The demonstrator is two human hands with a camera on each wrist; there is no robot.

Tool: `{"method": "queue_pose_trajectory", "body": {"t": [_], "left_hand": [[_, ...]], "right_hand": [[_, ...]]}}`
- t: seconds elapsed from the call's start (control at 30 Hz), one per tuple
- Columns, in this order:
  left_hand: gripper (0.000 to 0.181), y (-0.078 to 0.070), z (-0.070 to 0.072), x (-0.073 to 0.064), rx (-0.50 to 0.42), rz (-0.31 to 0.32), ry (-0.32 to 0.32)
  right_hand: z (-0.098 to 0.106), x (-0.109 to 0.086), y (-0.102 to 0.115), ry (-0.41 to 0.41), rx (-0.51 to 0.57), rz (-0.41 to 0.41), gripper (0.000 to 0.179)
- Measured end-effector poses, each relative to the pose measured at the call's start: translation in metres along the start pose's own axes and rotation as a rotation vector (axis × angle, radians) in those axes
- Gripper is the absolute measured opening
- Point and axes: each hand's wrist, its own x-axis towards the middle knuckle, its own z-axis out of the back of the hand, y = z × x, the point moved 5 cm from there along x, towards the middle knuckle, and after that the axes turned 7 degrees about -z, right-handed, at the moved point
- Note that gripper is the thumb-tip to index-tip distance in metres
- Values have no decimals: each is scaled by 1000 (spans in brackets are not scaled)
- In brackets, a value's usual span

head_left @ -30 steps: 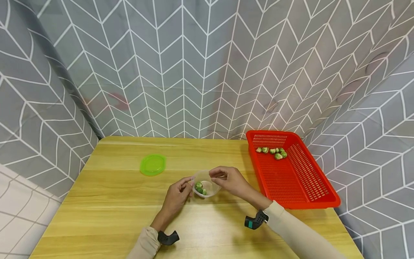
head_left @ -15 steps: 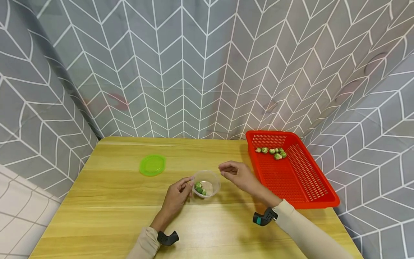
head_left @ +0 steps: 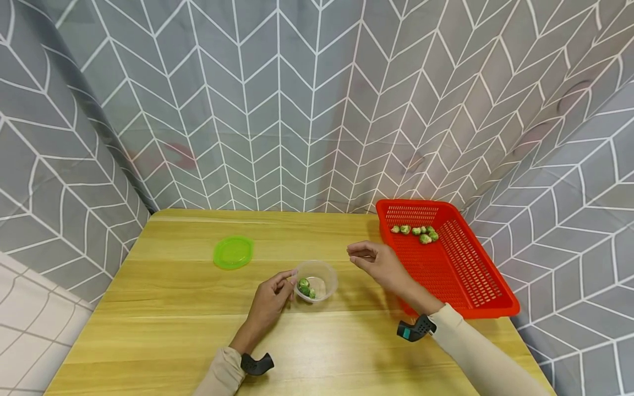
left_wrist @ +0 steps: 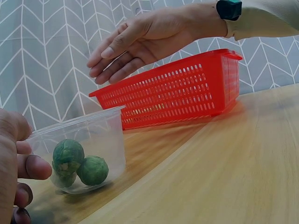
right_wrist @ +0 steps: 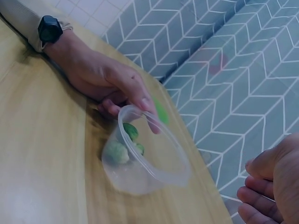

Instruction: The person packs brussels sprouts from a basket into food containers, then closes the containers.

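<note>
Far left: a translucent lime-green lid (head_left: pixel 234 253) lies flat on the wood-grain tabletop (head_left: pixel 292 352), apart from both hands.

Next, the left hand (head_left: pixel 271 297): thumb and fingers pinch the near-left rim of a clear plastic tub (head_left: pixel 324 272). Tub sits upright, mouth up, on the table. Three Brussels sprouts (left_wrist: pixel 92 170) show through its wall in the left wrist view, bunched at the bottom on the left-hand side; the rest of the tub floor is bare.

Next, the right hand (head_left: pixel 383 267): raised above the table between tub and red basket, touching neither. Fingers lie loosely curved and close together, thumb apart from them, nothing held.

Far right: a red perforated plastic basket (head_left: pixel 441 275), long axis running from the far edge of the table toward the person, slanting rightward as it nears. The loose sprout cluster (head_left: pixel 416 231) lies inside, at the far end toward the left wall; exact count uncertain.

Key relation, as judged: from the right fingertips the cluster lies to the right and slightly farther off, across the basket's left rim; fingers point left, toward the tub side. Right hand is clearly the nearer to it.
</note>
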Motion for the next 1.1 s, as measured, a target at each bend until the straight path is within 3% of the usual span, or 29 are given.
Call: {"method": "queue_pose_trajectory", "body": {"t": [0.13,0.33,0.43,1.1], "left_hand": [[32,-5,0,0,14,16,-2],[33,-31,2,-3,-8,8,17],[32,-37,3,-4,-16,2,15],[32,-38,2,-4,-23,-1,14]], "right_hand": [[9,0,-1,-19,-13,-3,24],[24,2,-7,-72,-47,5,25],[31,2,-9,-97,-50,1,26],[70,1,-20,-202,-113,3,24]]}}
